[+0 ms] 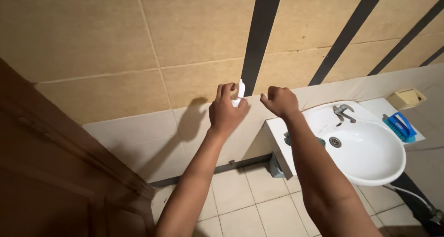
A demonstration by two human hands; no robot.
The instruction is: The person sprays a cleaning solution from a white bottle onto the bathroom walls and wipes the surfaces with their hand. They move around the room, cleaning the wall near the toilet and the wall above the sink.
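Observation:
My left hand (226,111) is raised in front of the tiled wall (115,52), its fingers closed around a small white object (239,92) that sticks up above the knuckles. What the white object is I cannot tell. My right hand (279,100) hovers just to the right of it, fingers curled into a loose fist with nothing visible inside. Both hands are near a black vertical stripe (261,33) on the wall.
A white washbasin (370,158) with a metal tap (343,112) stands at the right. A blue brush (400,126) lies on its ledge, a beige soap holder (407,98) beyond. A brown wooden door (51,172) fills the left. Pale floor tiles (249,204) lie below.

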